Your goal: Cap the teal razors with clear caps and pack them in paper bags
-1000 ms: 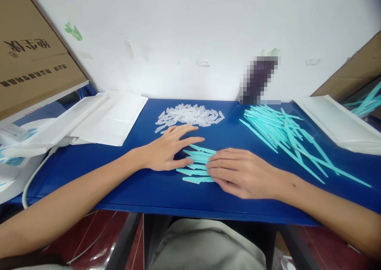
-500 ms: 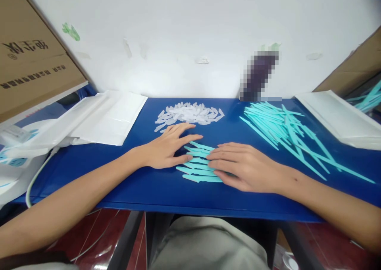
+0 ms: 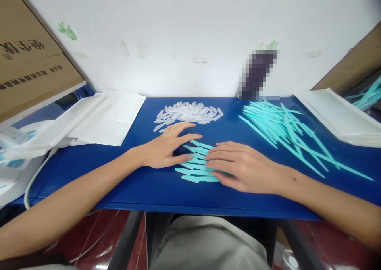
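Observation:
Several short turquoise plastic pieces (image 3: pixel 196 168) lie side by side near the front of the blue table (image 3: pixel 143 186). My left hand (image 3: pixel 166 147) rests flat beside their left ends, fingers stretched out and touching them. My right hand (image 3: pixel 241 166) lies flat over their right ends, fingers extended and pressed on them. Neither hand grips anything.
A heap of small clear plastic caps (image 3: pixel 187 113) lies behind my left hand. A pile of long turquoise sticks (image 3: pixel 282 131) spreads at the right. White bags (image 3: pixel 98 117) lie at the left, another white stack (image 3: pixel 336 115) at the right, with cardboard boxes (image 3: pixel 26 59) on both sides.
My right hand has slid a little leftward over the turquoise pieces. The left hand has stayed nearly still.

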Tool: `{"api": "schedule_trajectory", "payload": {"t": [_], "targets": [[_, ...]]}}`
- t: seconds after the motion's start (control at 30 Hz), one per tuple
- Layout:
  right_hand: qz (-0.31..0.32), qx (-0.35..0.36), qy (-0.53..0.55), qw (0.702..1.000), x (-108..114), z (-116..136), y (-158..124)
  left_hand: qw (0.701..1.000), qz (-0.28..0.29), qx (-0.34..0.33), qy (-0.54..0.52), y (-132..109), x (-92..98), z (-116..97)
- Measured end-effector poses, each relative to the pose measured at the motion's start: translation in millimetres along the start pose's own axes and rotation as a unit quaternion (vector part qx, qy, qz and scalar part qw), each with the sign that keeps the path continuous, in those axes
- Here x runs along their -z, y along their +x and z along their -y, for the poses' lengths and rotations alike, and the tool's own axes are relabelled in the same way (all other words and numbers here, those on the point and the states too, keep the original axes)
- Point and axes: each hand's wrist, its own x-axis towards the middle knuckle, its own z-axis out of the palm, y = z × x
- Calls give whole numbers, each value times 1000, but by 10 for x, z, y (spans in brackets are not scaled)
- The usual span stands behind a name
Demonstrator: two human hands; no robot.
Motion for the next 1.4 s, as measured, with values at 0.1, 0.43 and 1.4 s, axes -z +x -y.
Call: {"api": "schedule_trajectory", "payload": {"t": [0.1, 0.43, 1.4], "targets": [[-1, 0, -2, 1000, -9, 6, -4, 1000, 4, 1, 6, 1, -9, 1], [2, -15, 1, 1000, 19, -44, -19, 1000, -2, 11, 17, 8, -11, 2], [13, -102, 32, 994, 101, -243, -26, 999, 25, -2, 19, 17, 22, -27]]}}
